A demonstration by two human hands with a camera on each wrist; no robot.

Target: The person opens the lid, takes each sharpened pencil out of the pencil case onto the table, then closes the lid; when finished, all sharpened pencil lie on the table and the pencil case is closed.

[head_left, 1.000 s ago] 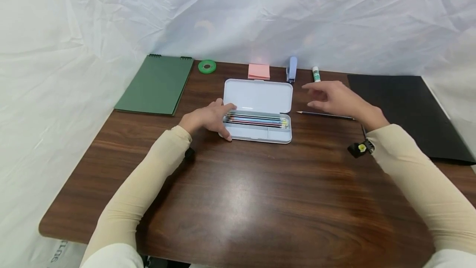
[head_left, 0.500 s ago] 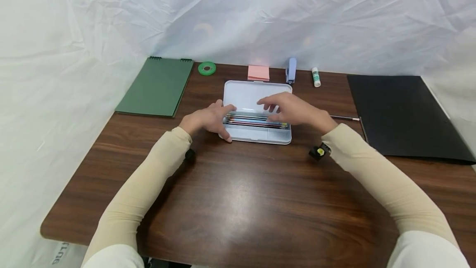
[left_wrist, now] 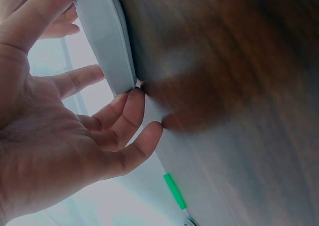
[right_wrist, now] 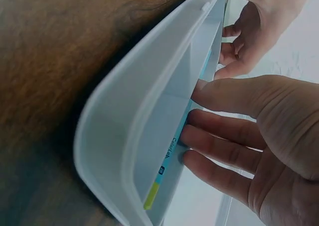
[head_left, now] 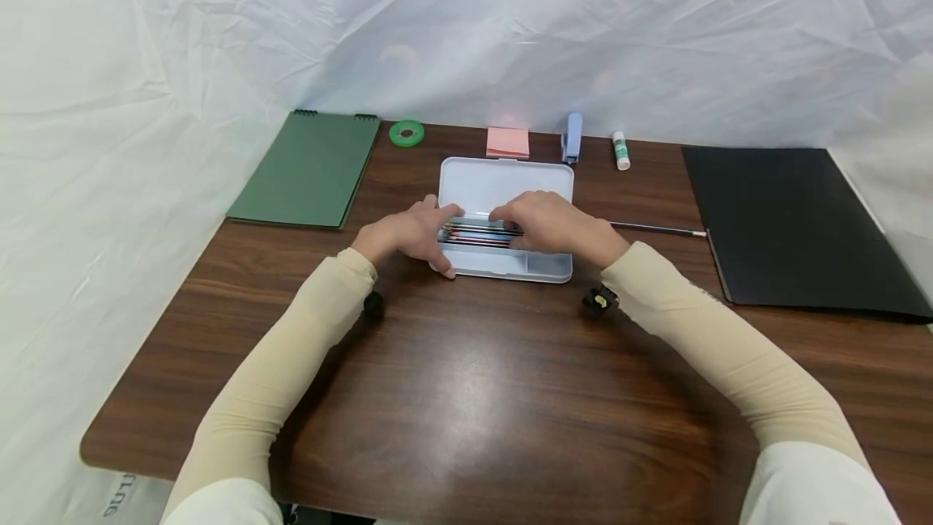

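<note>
A white pencil case point(head_left: 503, 185) lies open in the middle of the brown table point(head_left: 466, 395), its lid flat toward the back. Several coloured pencils point(head_left: 474, 235) lie in its tray. My left hand point(head_left: 440, 239) holds the tray's left end between thumb and fingers. My right hand point(head_left: 510, 225) is laid over the tray. In the right wrist view its fingers point(right_wrist: 214, 131) reach in fairly straight and touch the pencils point(right_wrist: 164, 171). No pinch shows. In the left wrist view my left hand point(left_wrist: 124, 111) touches the case's corner point(left_wrist: 107, 42).
A loose dark pencil point(head_left: 656, 228) lies right of the case, by a black folder point(head_left: 787, 225). Along the back stand a green notebook point(head_left: 309, 168), a green tape roll point(head_left: 406, 133), pink sticky notes point(head_left: 507, 142), a blue stapler point(head_left: 572, 137) and a glue stick point(head_left: 620, 150).
My right hand has moved left from above the loose pencil and come down onto the pencils in the tray. The left hand and the case have stayed put.
</note>
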